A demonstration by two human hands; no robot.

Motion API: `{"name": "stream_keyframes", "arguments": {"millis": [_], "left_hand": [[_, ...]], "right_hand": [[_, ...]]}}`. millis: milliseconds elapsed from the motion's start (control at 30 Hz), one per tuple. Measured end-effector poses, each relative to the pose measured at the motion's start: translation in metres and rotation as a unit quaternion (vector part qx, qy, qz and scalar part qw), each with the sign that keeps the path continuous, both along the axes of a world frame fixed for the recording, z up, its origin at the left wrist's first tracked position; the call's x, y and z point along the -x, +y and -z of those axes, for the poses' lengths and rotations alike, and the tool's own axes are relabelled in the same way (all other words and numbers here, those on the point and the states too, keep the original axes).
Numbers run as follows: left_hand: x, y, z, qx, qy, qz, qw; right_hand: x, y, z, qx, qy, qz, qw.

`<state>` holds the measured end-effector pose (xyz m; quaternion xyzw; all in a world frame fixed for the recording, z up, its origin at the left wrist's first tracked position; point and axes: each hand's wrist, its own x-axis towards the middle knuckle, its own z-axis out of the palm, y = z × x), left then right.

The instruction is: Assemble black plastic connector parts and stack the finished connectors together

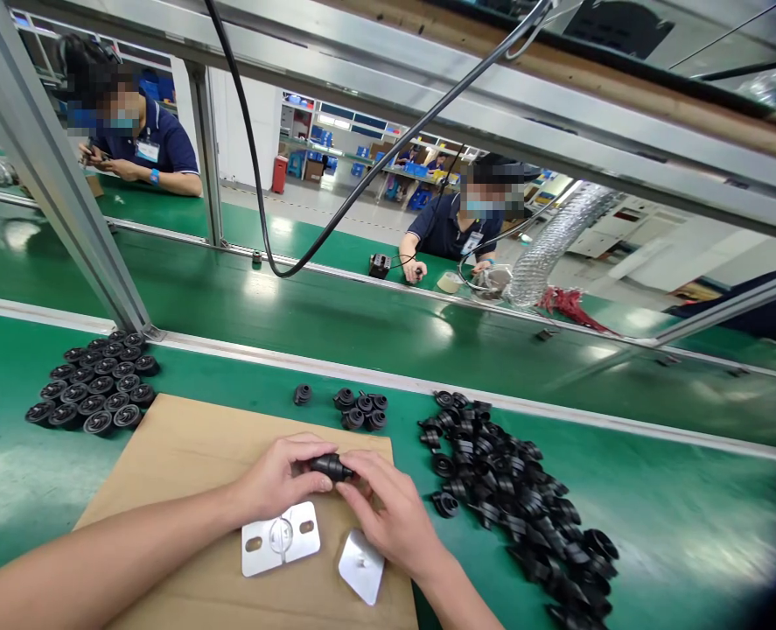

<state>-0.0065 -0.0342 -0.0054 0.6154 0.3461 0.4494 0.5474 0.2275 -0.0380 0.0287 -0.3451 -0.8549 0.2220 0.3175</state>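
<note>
Between my two hands is a small black ribbed plastic part (331,467), held above a sheet of brown cardboard (184,464). My left hand (281,472) grips its left end with thumb and fingers. On its right end the fingertips of my right hand (382,500) are closed. Below my hands a silver metal plate (262,544) with two slots and a round centre lies on the cardboard. A second silver piece (361,573), angular with a small stud, lies under my right wrist. What is inside the black part is hidden by my fingers.
Round black parts (101,385) stand grouped at left. Several small black fittings (361,404) sit behind the cardboard, and a loose heap of black parts (512,490) spreads at right. A metal post (86,192) and hanging black cable (335,223) are ahead. Two co-workers sit across the bench.
</note>
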Motion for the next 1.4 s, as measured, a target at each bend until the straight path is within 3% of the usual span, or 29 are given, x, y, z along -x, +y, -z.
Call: {"name": "stream_keyframes", "arguments": {"millis": [333,533,733,867,967,1167,1400], "left_hand": [[0.0,0.001,-0.001,0.077,-0.01,0.022,0.997],[0.0,0.0,-0.004,0.032,0.03,0.011,0.999],[-0.001,0.0,-0.007,0.004,0.036,0.013,0.999],[-0.002,0.0,-0.006,0.069,-0.013,0.029,0.997],[-0.001,0.0,-0.001,0.06,-0.015,0.036,0.997],[0.001,0.0,0.006,-0.096,0.001,-0.008,0.995],[0.0,-0.001,0.006,-0.047,0.009,0.006,0.999]], "right_hand": [[-0.004,0.005,-0.005,-0.092,-0.043,-0.024,0.995],[0.004,-0.004,-0.006,0.14,-0.055,0.065,0.986],[0.009,-0.007,-0.012,0.205,-0.094,0.081,0.971],[-0.004,-0.003,-0.019,0.144,-0.084,0.045,0.985],[-0.006,-0.002,-0.016,0.082,-0.076,-0.003,0.994],[0.004,-0.005,-0.008,0.188,-0.059,0.093,0.976],[0.0,-0.004,-0.014,0.108,-0.091,0.054,0.989]]}}
